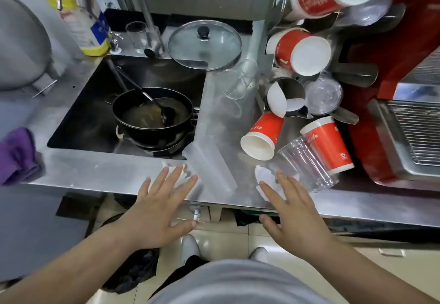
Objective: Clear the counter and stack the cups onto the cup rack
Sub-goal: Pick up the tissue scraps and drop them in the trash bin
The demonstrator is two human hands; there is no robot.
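Note:
Two red paper cups lie on their sides on the steel counter [112, 172]: one [263, 138] with its white mouth toward me, the other [329, 145] at the right. A stack of clear plastic cups [307, 163] lies across the second. A frosted tall plastic cup [209, 168] lies tipped near the sink edge. Crumpled white paper [262, 177] and another scrap [182, 172] sit at the front edge. My left hand [157, 210] and my right hand [291, 210] hover flat, fingers spread, over the front edge, holding nothing. The cup rack [350, 72] holds red and clear cups.
A sink [95, 103] at the left holds black pans [152, 115] and a ladle. A glass lid [204, 45] rests behind it. A clear glass [238, 82] lies on the counter. A red coffee machine [404, 103] stands at the right. A purple cloth [16, 156] hangs at the left.

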